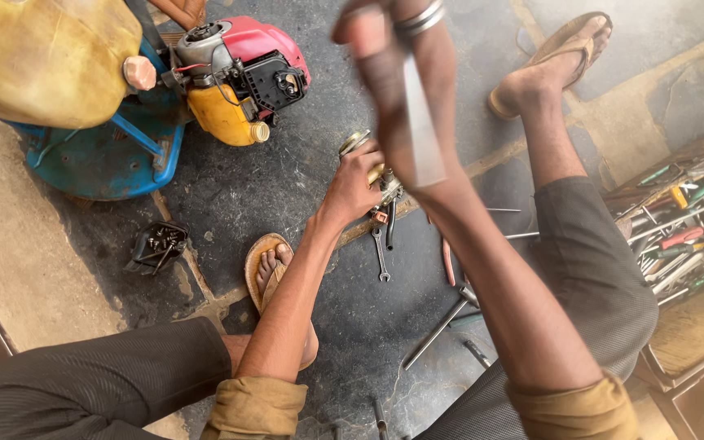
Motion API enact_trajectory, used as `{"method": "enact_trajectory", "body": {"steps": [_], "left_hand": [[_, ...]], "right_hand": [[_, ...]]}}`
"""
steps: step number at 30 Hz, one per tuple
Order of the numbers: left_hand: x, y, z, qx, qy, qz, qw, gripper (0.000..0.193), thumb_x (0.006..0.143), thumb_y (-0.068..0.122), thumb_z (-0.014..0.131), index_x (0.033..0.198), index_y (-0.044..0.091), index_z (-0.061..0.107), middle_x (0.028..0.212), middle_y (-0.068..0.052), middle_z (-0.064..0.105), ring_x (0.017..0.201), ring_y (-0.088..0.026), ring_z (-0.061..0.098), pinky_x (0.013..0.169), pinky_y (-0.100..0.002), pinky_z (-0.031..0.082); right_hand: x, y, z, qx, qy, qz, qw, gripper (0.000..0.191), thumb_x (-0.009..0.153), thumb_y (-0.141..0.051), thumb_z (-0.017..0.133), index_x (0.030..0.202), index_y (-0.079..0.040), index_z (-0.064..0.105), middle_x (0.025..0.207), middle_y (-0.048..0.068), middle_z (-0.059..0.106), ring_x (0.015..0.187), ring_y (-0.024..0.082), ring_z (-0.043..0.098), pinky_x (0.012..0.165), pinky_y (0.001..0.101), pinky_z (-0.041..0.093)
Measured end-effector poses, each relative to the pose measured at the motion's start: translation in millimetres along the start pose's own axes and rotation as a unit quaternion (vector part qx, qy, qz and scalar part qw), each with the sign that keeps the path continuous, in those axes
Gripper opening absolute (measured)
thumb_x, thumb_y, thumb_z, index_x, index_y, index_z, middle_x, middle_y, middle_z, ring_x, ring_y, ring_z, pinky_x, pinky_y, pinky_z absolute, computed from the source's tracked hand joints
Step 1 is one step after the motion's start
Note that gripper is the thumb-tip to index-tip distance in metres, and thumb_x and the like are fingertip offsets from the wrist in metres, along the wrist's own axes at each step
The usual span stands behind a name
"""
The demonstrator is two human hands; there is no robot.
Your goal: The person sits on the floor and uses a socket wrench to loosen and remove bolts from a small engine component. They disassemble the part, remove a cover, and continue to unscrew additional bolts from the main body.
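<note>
The left hand (356, 183) grips a small metal engine part (360, 147), probably a carburettor, low over the concrete floor (303, 204); it looks rigid, heavy for its size and oily, best clasped around the body. The right hand (393, 49), raised and blurred, clenches one flat steel blade (421, 122). One combination spanner (380, 257) lies below.

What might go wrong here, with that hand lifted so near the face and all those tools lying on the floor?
1. The right hand is raised and blurred, a flat metal blade in its grip; it may slip or strike the left hand below, which holds a small brass-coloured part.
2. The spanner and long metal rods lie loose between sandalled feet; stepping on them seems likely.
3. The small engine sits close; a swing might hit it.
</note>
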State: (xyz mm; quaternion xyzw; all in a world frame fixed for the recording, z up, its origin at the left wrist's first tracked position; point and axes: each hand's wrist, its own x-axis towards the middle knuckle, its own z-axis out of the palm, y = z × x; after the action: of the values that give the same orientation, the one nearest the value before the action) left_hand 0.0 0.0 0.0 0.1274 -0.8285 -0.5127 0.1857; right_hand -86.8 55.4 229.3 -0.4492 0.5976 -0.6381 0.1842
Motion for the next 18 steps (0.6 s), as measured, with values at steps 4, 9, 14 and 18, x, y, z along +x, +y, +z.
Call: {"method": "enact_trajectory", "body": {"steps": [4, 9, 14, 18], "left_hand": [[2, 12, -6, 0.021, -0.007, -0.024, 0.999, 0.016, 0.079, 0.0, 0.077, 0.094, 0.006, 0.076, 0.099, -0.007, 0.069, 0.093, -0.023, 0.069, 0.084, -0.039, 0.059], [6, 16, -5, 0.022, 0.001, 0.016, 1.0, 0.02, 0.078, -0.003, 0.076, 0.097, 0.003, 0.073, 0.103, -0.006, 0.067, 0.095, -0.021, 0.067, 0.083, -0.037, 0.06], [2, 20, -6, -0.04, -0.033, -0.126, 0.991, 0.026, 0.088, -0.001, 0.065, 0.113, 0.007, 0.066, 0.101, -0.003, 0.067, 0.087, -0.019, 0.07, 0.074, -0.036, 0.063], [5, 17, -7, -0.007, -0.036, -0.048, 0.998, 0.024, 0.075, -0.009, 0.069, 0.096, 0.003, 0.071, 0.101, -0.006, 0.063, 0.095, -0.02, 0.066, 0.083, -0.033, 0.064]], "right_hand": [[3, 4, -9, 0.196, -0.055, -0.016, 0.979, 0.051, 0.12, -0.049, 0.042, 0.122, 0.001, 0.054, 0.119, 0.011, 0.061, 0.108, 0.019, 0.059, 0.104, 0.0329, 0.047], [-2, -8, -38, 0.354, -0.167, 0.085, 0.916, 0.046, 0.12, -0.035, 0.043, 0.096, -0.001, 0.062, 0.081, 0.004, 0.063, 0.071, 0.012, 0.058, 0.064, 0.0246, 0.046], [-13, -8, -17, 0.184, -0.015, 0.133, 0.974, 0.027, 0.114, -0.026, 0.052, 0.112, -0.001, 0.061, 0.082, 0.002, 0.056, 0.067, 0.006, 0.047, 0.058, 0.0227, 0.036], [-34, -23, -11, 0.151, 0.012, 0.026, 0.988, 0.027, 0.117, -0.029, 0.053, 0.129, -0.004, 0.052, 0.093, 0.0, 0.053, 0.075, 0.005, 0.046, 0.068, 0.0223, 0.039]]}}
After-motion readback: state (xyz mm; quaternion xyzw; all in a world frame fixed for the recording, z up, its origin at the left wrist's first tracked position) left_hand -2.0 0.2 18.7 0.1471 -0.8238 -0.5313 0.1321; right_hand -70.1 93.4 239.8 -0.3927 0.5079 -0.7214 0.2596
